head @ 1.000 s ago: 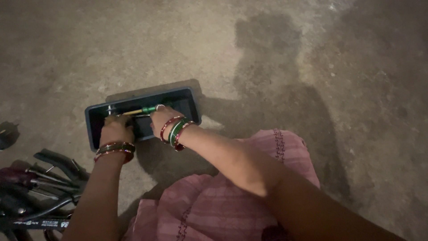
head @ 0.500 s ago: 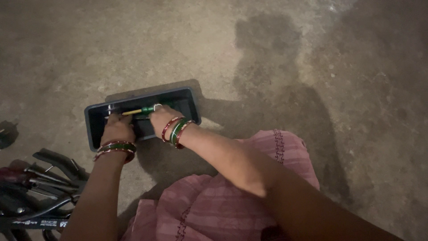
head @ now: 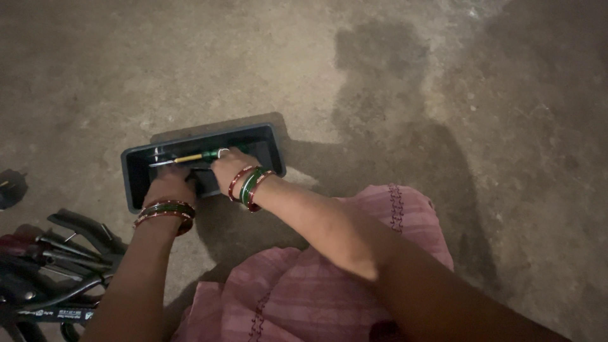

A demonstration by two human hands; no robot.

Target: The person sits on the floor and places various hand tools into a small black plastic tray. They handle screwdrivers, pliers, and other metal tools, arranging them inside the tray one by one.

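A dark rectangular plastic tray [head: 269, 142] sits on the concrete floor in front of me. Inside it lies a screwdriver [head: 193, 157] with a green handle and a yellowish shaft, its tip pointing left. My right hand [head: 227, 167], with red and green bangles on the wrist, reaches into the tray with its fingertips on the green handle. My left hand [head: 167, 187], also with bangles, rests at the tray's near wall just short of the shaft, fingers loosely bent and holding nothing.
A heap of hand tools [head: 54, 266], pliers and screwdrivers with dark handles, lies on the floor at the lower left. A dark plug-like object [head: 9, 188] sits at the left edge. My pink garment [head: 304, 285] covers my lap below.
My left hand has let go of the screwdriver's shaft and drawn back toward me. The screwdriver now lies lower in the tray. My right hand has stayed at the handle.
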